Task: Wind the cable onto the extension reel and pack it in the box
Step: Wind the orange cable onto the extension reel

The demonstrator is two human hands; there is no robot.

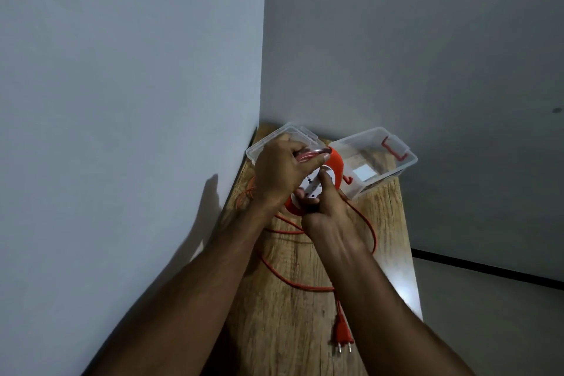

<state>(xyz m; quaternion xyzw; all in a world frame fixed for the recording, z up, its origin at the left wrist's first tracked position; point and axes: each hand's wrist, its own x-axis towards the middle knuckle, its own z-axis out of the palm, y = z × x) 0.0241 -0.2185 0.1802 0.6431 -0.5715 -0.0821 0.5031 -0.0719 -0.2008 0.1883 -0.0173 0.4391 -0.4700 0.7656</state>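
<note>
Nearest, the orange plug [343, 334] lies at the counter's [290, 330] near edge, its cable [293, 282] trailing back. Left hand [279, 172] grips the extension reel [317, 183]; right hand [323, 207] pinches its white face. Clear box [374, 159] sits open at the far right corner.

Plain grey walls [122, 70] are meeting in a corner up top, with a wood-grain table [305, 330] sitting along the lower middle.

Both hands [282, 171] [323, 207] curled, gripping, forearms extended forward.
</note>
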